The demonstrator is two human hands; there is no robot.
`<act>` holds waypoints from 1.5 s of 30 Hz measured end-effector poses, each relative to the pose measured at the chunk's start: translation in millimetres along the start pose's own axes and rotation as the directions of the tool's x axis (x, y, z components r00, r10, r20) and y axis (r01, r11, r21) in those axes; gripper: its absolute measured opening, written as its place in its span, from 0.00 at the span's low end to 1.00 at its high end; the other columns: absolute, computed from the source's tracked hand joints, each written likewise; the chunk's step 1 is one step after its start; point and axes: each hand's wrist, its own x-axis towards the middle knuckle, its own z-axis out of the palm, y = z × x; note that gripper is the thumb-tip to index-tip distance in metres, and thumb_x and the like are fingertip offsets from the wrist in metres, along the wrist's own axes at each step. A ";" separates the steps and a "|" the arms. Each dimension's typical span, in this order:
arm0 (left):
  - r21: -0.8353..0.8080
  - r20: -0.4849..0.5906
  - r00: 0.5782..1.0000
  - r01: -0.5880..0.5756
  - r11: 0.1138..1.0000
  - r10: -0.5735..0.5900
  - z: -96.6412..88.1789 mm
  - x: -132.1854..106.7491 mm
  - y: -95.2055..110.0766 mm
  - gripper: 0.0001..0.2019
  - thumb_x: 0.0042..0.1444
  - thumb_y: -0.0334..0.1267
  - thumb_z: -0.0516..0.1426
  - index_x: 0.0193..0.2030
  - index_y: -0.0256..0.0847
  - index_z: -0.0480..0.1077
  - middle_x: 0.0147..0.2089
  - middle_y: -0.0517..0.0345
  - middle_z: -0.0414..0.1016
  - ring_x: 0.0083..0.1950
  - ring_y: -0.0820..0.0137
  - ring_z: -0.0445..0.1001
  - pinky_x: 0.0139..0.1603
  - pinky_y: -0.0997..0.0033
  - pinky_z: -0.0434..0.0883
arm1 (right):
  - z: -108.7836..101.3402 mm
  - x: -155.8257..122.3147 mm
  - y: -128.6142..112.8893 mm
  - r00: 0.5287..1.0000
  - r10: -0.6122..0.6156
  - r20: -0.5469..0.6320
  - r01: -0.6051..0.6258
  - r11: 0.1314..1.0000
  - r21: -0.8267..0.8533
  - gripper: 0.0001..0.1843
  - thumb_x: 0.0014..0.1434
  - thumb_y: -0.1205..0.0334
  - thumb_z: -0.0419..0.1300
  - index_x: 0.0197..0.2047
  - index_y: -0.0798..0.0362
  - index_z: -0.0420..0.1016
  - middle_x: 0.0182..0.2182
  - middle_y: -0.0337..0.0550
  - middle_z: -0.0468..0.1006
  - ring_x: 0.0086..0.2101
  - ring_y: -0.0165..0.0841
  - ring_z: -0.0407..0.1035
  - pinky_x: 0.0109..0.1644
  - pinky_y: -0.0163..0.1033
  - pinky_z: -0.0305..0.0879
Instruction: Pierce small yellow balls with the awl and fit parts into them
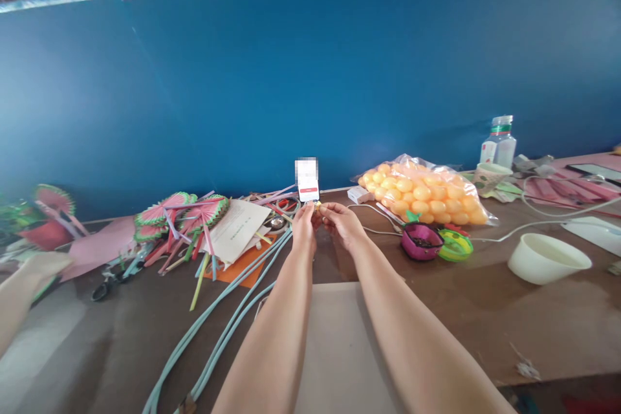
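Note:
My left hand point(304, 226) and my right hand point(341, 222) meet over the middle of the table, arms stretched forward. Between their fingertips is a small yellowish piece point(317, 205), too small to name. The right fingers pinch it. Curled close against it, the left fingers seem to hold it too, though their tips are partly hidden. Just beyond the hands a phone point(308, 181) with a lit white screen stands upright near the blue wall. Below my forearms lies a pale flat board or sheet point(334, 343).
Left are pink-and-green paper fans point(167, 210), papers point(237, 226), scissors point(101, 291) and pale blue tubes point(213, 323). Another person's arm point(33, 278) enters there. Right are a bag of orange balls point(427, 194), a purple container point(421, 246), a green dish point(456, 246), a white bowl point(543, 265) and a bottle point(502, 145).

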 end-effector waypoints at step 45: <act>0.043 -0.009 0.997 -0.076 0.996 0.077 -1.8 5.1 -6.8 0.21 0.42 0.50 0.67 0.32 0.37 0.66 0.25 0.60 0.69 0.25 0.74 0.69 0.31 0.70 0.68 | 0.2 1.6 1.8 1.000 0.010 0.011 -0.010 1.000 -0.011 0.18 0.32 0.57 0.74 0.27 0.52 0.76 0.23 0.36 0.75 0.23 0.24 0.62 0.26 0.31 0.61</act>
